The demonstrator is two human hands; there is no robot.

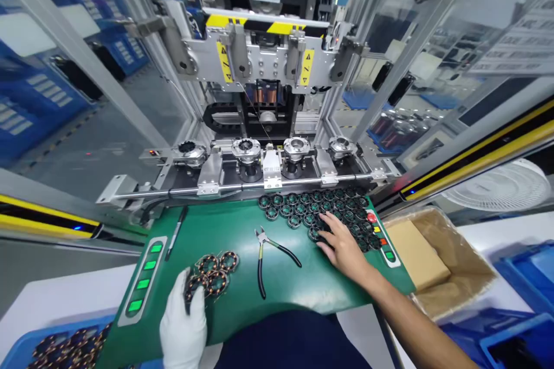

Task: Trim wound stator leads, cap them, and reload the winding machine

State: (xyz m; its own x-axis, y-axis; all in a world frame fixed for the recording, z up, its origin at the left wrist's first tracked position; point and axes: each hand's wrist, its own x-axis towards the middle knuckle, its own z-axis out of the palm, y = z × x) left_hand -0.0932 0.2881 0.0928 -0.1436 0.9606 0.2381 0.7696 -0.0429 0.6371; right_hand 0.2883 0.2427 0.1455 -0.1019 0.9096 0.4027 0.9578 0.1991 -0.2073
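My left hand (184,317), in a white glove, curls its thumb and fingers around a copper-wound stator (197,288) at the left of the green worktop. More wound stators (217,282) lie against it, loose wire ends sticking out. My right hand (344,245) is bare, its fingers spread over the near edge of a group of black stator cores (300,207). Its fingertips are at one core (314,233); whether they press on it I cannot tell. Between my hands lie diagonal cutters (264,239), jaws apart, with black handles.
Behind the worktop (234,213) stands a winding machine with several metal fixtures (246,150). Button panels (142,282) flank the worktop, and a pen (176,233) lies at left. A blue tray (64,346) holds wound stators; a lined cardboard box (437,259) stands right.
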